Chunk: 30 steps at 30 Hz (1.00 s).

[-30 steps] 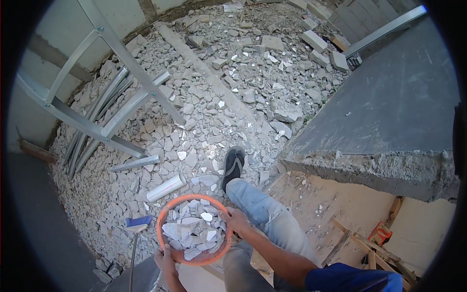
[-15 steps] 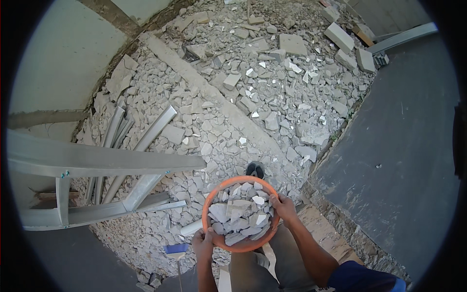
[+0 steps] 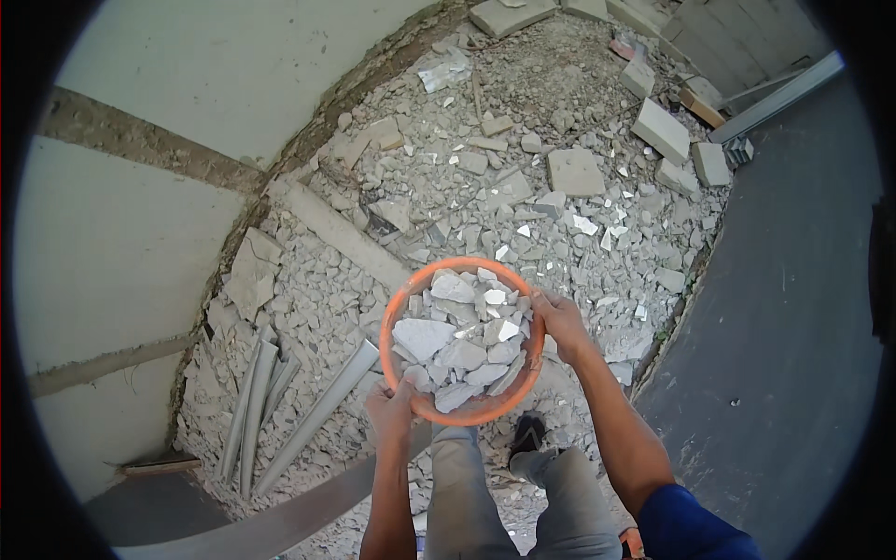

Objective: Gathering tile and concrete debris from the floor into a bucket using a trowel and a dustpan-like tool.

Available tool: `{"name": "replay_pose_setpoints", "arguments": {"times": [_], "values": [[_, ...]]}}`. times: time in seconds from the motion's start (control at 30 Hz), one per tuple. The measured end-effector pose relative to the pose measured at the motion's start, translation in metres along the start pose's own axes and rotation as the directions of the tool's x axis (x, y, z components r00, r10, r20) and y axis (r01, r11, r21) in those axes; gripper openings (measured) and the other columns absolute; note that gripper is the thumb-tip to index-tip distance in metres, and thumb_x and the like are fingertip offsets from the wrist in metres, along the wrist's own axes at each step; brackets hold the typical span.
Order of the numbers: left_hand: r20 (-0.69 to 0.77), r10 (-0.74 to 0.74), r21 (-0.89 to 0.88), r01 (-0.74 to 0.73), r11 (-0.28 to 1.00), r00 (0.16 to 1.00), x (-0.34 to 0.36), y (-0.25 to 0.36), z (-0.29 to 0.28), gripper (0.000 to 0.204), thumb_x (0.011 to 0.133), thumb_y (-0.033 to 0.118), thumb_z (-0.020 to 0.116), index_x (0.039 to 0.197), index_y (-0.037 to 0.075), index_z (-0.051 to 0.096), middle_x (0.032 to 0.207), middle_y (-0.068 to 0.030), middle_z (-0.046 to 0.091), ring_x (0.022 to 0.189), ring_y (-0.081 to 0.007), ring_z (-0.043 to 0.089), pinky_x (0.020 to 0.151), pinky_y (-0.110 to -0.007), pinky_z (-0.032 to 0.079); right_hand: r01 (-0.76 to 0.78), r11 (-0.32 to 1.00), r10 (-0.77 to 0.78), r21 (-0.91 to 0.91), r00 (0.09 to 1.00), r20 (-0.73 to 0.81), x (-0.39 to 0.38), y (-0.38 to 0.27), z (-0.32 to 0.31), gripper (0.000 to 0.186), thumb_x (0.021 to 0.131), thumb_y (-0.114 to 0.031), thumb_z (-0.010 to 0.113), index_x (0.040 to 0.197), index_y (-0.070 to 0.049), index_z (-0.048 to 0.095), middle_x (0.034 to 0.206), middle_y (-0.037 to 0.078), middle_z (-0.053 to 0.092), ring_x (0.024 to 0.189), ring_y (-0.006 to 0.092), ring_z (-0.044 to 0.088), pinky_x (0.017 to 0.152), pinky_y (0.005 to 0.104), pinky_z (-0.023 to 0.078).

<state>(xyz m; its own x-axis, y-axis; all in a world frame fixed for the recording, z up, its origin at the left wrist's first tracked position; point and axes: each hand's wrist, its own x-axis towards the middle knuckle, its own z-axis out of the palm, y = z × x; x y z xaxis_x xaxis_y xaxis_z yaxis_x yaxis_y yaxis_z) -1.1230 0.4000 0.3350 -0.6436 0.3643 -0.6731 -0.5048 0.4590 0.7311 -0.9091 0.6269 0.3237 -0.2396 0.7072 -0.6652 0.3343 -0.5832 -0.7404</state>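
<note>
I carry a round orange basin (image 3: 535, 357) full of broken grey and white rubble (image 3: 427, 338). My left hand (image 3: 392, 411) grips its rim at the lower left, and my right hand (image 3: 560, 322) holds the rim at the upper right. Beneath the basin, my legs and one dark sandal (image 3: 527, 434) show above ground covered in loose debris (image 3: 597, 280).
Loose metal channels (image 3: 317, 415) lie at the lower left, near a metal frame (image 3: 243, 532). A pale wall (image 3: 140, 233) borders the left. Larger blocks (image 3: 661, 131) lie at the back right, beside a dark slab (image 3: 765, 327). A long concrete strip (image 3: 341, 233) crosses the rubble.
The basin has risen from low in the view toward the middle, both hands still on it. My view has moved forward over the rubble, and the metal frame has slid down toward the lower edge.
</note>
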Motion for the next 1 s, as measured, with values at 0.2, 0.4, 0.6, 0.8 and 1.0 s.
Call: {"name": "replay_pose_setpoints", "arguments": {"times": [0.2, 0.4, 0.6, 0.8, 1.0], "values": [[-0.068, 0.058, 0.231, -0.041, 0.972, 0.996, 0.162, 0.02, 0.113, 0.018, 0.076, 0.001, 0.062, 0.088, -0.003, 0.049, 0.076, -0.0088, 0.055, 0.062, -0.0164, 0.059, 0.055, -0.036, 0.05, 0.03, 0.757, -0.359, -0.653, 0.854, -0.377, 0.144, -0.017, 0.045, 0.045, 0.094, -0.034, 0.065, 0.122, 0.002, 0.065, 0.111, 0.02, 0.068, 0.101, 0.0321, 0.066, 0.093, 0.0412, 0.05], [-0.116, -0.166, 0.339, 0.197, 0.92, 0.979, 0.277, 0.035, 0.12, 0.021, 0.085, 0.001, 0.063, 0.103, -0.002, 0.052, 0.094, -0.0167, 0.059, 0.063, -0.0199, 0.064, 0.051, -0.033, 0.058, 0.02, 0.893, 0.008, -0.45, 0.998, 0.062, 0.115, 0.012, 0.124, 0.046, 0.089, -0.027, 0.07, 0.124, 0.001, 0.061, 0.123, 0.022, 0.057, 0.119, 0.0385, 0.054, 0.103, 0.0448, 0.043], [-0.038, -0.072, 0.099, 0.076, 0.992, 0.997, 0.279, 0.04, 0.105, 0.019, 0.088, 0.001, 0.063, 0.102, -0.004, 0.052, 0.085, -0.0138, 0.063, 0.062, -0.0193, 0.065, 0.052, -0.032, 0.061, 0.563, 0.365, -0.371, -0.742, 0.819, 0.438, 0.166, 0.046, 0.207, 0.053, 0.08, -0.013, 0.071, 0.13, -0.005, 0.052, 0.129, 0.018, 0.054, 0.124, 0.0318, 0.052, 0.104, 0.0437, 0.044], [0.006, -0.245, -0.062, 0.245, 0.968, 0.97, 0.28, 0.069, 0.044, 0.024, 0.095, 0.018, 0.069, 0.102, 0.001, 0.054, 0.081, -0.0082, 0.063, 0.063, -0.0178, 0.065, 0.055, -0.031, 0.061, 0.606, 0.445, -0.147, -0.659, 0.776, 0.614, 0.19, 0.028, 0.255, 0.017, 0.081, -0.005, 0.064, 0.097, -0.003, 0.069, 0.086, 0.016, 0.07, 0.088, 0.0336, 0.07, 0.08, 0.0429, 0.055], [-0.1, -0.412, -0.131, 0.399, 0.908, 0.906, 0.276, 0.029, -0.045, 0.041, 0.099, 0.044, 0.062, 0.114, 0.007, 0.055, 0.083, -0.0056, 0.065, 0.076, -0.0182, 0.068, 0.066, -0.036, 0.059, 0.609, 0.445, -0.189, -0.656, 0.78, 0.596, 0.175, -0.005, 0.29, 0.011, 0.084, -0.009, 0.064, 0.081, -0.002, 0.071, 0.083, 0.018, 0.071, 0.085, 0.0356, 0.07, 0.076, 0.0461, 0.055]]}}
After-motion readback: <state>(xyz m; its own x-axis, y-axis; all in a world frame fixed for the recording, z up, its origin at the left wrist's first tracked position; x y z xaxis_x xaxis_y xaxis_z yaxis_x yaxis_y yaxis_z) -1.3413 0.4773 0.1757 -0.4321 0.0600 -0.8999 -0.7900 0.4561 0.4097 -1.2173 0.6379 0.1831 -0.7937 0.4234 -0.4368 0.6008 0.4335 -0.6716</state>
